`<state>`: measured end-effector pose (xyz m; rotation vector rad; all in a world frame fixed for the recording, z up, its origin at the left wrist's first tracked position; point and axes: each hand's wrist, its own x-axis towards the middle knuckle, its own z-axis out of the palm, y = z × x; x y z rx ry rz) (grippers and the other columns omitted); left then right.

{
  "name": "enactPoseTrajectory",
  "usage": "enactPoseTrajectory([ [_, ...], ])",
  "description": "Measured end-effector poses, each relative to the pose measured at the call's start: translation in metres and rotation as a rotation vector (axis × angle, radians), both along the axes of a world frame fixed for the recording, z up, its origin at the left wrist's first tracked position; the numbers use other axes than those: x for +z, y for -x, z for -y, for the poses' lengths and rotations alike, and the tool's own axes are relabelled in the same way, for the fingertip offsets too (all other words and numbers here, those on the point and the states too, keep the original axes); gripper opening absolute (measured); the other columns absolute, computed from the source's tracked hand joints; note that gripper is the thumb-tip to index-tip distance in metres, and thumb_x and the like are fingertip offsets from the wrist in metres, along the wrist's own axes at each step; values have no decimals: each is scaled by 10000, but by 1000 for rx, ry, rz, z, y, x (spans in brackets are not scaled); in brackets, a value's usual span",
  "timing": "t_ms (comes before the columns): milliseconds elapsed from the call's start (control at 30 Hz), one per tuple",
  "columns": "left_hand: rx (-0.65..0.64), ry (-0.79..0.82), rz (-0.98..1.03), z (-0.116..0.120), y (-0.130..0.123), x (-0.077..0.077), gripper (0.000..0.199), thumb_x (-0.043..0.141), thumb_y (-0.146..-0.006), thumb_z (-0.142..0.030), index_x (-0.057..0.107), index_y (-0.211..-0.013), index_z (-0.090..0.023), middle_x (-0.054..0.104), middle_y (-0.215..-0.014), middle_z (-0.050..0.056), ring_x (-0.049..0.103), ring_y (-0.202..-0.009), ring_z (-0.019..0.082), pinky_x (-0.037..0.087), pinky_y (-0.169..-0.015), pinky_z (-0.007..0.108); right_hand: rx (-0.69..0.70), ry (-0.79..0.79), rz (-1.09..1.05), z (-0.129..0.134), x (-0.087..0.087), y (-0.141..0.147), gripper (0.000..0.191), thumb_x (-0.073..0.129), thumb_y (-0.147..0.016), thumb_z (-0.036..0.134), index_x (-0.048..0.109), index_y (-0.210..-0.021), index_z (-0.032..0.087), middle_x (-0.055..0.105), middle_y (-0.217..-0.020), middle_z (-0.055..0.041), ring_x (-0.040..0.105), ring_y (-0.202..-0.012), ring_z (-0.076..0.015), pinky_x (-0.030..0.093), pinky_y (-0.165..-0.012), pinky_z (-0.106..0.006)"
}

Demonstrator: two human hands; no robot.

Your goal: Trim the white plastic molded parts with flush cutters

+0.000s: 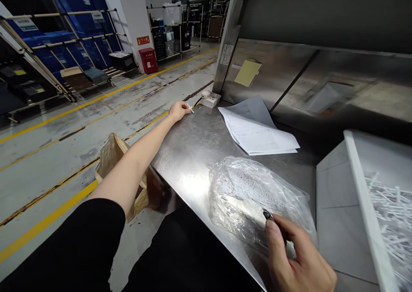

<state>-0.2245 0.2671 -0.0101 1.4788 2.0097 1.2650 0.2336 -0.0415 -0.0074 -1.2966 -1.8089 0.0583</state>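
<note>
My left hand (pixel 179 111) reaches out to the far left corner of the metal table (pixel 193 133). Its fingertips pinch a small, thin white plastic piece (pixel 190 108) with short cross arms. Close to me, my right hand (pixel 298 257) is closed around a small black hand tool (pixel 268 215); most of the tool is hidden by the fingers, so its kind is unclear. Directly beyond that hand lies a clear plastic bag (pixel 247 189) with many small pieces visible through it. Printed paper sheets (pixel 260 131) rest behind the bag, slightly curled.
A white bin (pixel 357 184) full of thin white plastic pieces (pixel 392 214) stands at right. Near the left hand sits a power strip (pixel 210 98). An open brown paper bag (pixel 111 154) is on the floor by the table's left edge. A metal panel (pixel 289 77) rises behind the table.
</note>
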Motion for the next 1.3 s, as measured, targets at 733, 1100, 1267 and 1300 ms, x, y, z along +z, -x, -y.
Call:
enactPoseTrajectory([
  [733, 178, -36, 235, 8, -9, 14, 242, 806, -870, -226, 601, -746, -185, 655, -676, -16, 644, -650, 134, 571, -737, 295, 115, -46, 5, 1, 4, 2, 108, 688, -1057, 288, 775, -1088, 232, 851, -952, -44, 827, -779, -257, 652, -759, -363],
  [1100, -909, -607, -369, 212, -165, 108, 72, 748, -1045, -257, 741, -991, -209, 801, -926, -5, 762, -843, 118, 609, -790, 256, 16, -108, -156, 7, 9, 9, 125, 705, -1019, 182, 748, -1125, 232, 798, -887, -22, 734, -712, -195, 585, -679, -333],
  [1267, -980, -551, -779, 235, -218, 89, 276, 515, -1129, -177, 724, -950, -199, 793, -835, 8, 758, -786, 130, 589, -721, 253, -45, -187, -272, 11, 7, 7, 160, 697, -1022, 186, 753, -1168, 224, 800, -915, -29, 725, -713, -194, 581, -674, -335],
  [1300, -955, -529, -820, 230, -220, 83, 296, 497, -1127, -166, 726, -942, -200, 790, -818, 7, 759, -777, 133, 586, -707, 250, -43, -190, -301, 12, 7, 6, 156, 694, -1026, 191, 755, -1166, 221, 796, -915, -28, 721, -713, -192, 580, -676, -332],
])
